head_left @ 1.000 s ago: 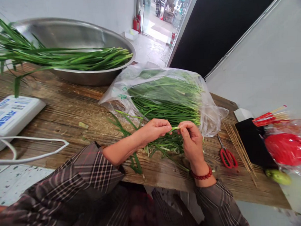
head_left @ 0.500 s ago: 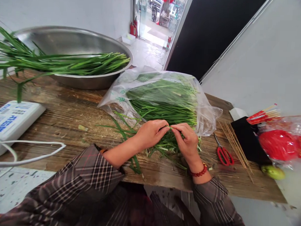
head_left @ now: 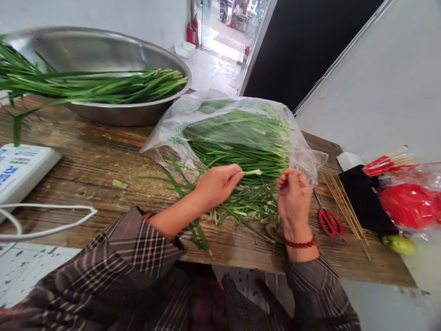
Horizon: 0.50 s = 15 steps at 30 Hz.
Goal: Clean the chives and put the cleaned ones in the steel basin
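Note:
My left hand [head_left: 220, 185] pinches a Chinese chive stalk [head_left: 252, 172], whose pale end sticks out to the right past the fingertips. Apart from it, to the right, my right hand [head_left: 295, 199] is raised with curled fingers; whatever they pinch, if anything, is too small to make out. Beneath and between the hands lies a loose heap of chive trimmings [head_left: 255, 198] on the wooden table [head_left: 97, 166]. Just behind them, a clear plastic bag [head_left: 167, 130] covers most of a thick bunch of green chives [head_left: 238, 155].
A large steel basin [head_left: 117, 114] with long chives [head_left: 111, 87] stands at the back left. Nearer is a white scale [head_left: 28, 178] with a white cable [head_left: 60, 206]. Right of my hand lie red-handled scissors [head_left: 330, 221], thin sticks [head_left: 345, 208] and a black box [head_left: 366, 202].
My hands were together at the stalk; now my right hand has moved away to the right and turned up. My left hand keeps the stalk, its pale end now showing.

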Motion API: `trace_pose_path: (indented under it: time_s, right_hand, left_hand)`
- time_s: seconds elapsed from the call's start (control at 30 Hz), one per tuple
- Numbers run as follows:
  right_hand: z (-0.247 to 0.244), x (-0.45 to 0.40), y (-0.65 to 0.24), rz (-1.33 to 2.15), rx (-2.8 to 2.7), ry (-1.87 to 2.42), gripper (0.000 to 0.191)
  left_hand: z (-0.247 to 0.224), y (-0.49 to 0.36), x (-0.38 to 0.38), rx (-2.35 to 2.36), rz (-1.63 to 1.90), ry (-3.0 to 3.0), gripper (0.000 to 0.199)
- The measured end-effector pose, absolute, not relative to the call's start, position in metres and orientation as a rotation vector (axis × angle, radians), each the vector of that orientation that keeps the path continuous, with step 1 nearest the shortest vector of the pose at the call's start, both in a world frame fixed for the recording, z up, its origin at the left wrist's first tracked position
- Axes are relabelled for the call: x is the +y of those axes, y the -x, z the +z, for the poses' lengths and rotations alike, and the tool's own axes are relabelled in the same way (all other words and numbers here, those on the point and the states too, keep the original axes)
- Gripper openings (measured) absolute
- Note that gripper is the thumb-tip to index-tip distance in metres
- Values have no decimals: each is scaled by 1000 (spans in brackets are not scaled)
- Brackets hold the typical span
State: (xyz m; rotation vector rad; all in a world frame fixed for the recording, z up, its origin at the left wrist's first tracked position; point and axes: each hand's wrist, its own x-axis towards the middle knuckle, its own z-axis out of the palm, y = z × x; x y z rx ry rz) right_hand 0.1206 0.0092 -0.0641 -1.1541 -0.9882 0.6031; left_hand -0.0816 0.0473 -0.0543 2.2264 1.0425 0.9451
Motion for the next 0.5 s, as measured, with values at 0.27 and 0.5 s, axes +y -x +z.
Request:
trace_pose_path:
  time_s: [0.27, 0.5]
  right_hand:
    - [-54, 6, -149, 366, -1264, 1277, 29]
    - [-57, 3, -119, 448, -1647, 1262, 33]
  left_hand:
    - [-48, 85, 55, 1020, 1015, -2108, 26]
    - [-55, 80, 51, 911, 940, -2188, 26]
